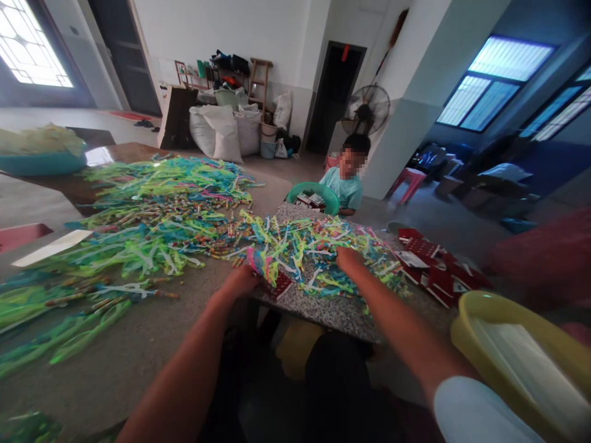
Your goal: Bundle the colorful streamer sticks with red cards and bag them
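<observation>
My left hand (pixel 244 280) is closed at the near edge of a speckled stone tabletop (pixel 318 312), gripping a dark red patterned packet (pixel 279 285). Pink and yellow-green plastic strips (pixel 262 263) stand up at that packet's opening. Farther right, my right hand (pixel 349 261) reaches into a loose heap of colourful strips (pixel 300 237), its fingers pressed together. Whatever those fingertips pinch is hidden in the heap. The strips are green, blue and white, and many seem tied to thin patterned sticks.
A larger strip pile (pixel 161 234) spreads across the left table. Red packets (pixel 431 264) lie at the right, beside a yellow basin (pixel 480 307). Opposite, a person (pixel 351 184) is by a green basin (pixel 330 195) holding packets. White sacks (pixel 224 132) stand behind.
</observation>
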### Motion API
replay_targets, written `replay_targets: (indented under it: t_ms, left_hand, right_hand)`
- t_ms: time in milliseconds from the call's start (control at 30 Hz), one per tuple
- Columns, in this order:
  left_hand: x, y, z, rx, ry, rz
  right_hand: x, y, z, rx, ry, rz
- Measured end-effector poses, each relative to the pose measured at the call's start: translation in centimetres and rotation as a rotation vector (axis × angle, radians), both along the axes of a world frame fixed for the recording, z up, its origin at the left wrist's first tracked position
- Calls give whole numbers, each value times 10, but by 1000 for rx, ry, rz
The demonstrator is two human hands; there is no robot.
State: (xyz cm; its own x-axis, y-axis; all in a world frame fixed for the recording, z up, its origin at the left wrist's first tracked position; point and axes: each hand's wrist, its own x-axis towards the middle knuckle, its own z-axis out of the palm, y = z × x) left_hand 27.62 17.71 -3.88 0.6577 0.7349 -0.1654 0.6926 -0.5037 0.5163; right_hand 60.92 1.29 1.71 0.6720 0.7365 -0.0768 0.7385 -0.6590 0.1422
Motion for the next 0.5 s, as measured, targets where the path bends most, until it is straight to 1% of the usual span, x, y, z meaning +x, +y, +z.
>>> replay_targets:
  t_ms: [67, 133, 167, 233, 267, 300, 367, 433, 500]
  left_hand:
    - [3, 1, -3, -2, -14, -24]
    - [5, 1, -5, -21, -31, -33]
    - [5, 0, -6, -30, -39, -31]
    - [6, -1, -4, -41, -29, -19]
    - [6, -3, -3, -39, -17, -13]
    - [6, -4, 0, -35, -9, -11]
    - [5, -8, 6, -31, -12, -15]
    - [4, -13, 12, -29, -31, -17]
    - [3, -18, 18, -28, -39, -22]
  right_hand:
    - [6, -4, 2, 13, -10, 66]
    - [8, -9, 5, 78, -7, 92]
    - [8, -10, 6, 142, 6, 83]
    - [4, -14, 9, 345, 84, 42]
    - [0, -15, 11, 467, 172, 21]
    - [-6, -17, 11, 585, 304, 1]
    - [-25, -22, 11, 768, 673, -18]
    - [-50, -29, 7, 858, 1050, -28]
    - [-79, -36, 1, 885, 1295, -27]
